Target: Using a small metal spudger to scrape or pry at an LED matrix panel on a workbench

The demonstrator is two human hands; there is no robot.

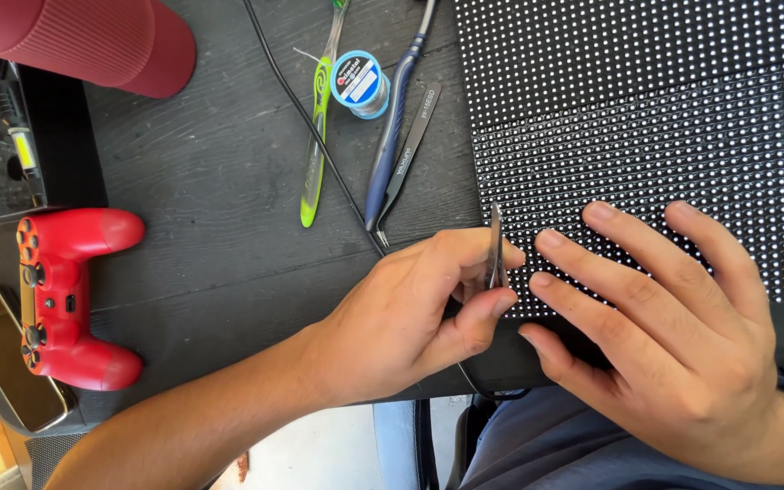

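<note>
My left hand [410, 318] pinches a thin metal tool, probably tweezers [495, 245], between thumb and forefinger, its tip up at the left edge of a black panel studded with rows of small white dots [646, 109]. Flat on the panel's lower part lies my right hand [664, 318], fingers spread and holding nothing. The panel rests on a dark wooden table [220, 200].
Left of the panel lie a black pair of tweezers [410, 150], a blue toothbrush [392, 136], a green toothbrush [318, 145], a spool of solder [359, 83] and a black cable [310, 118]. A red game controller [65, 295], a phone [2, 358] and a red ribbed cylinder [93, 41] sit far left.
</note>
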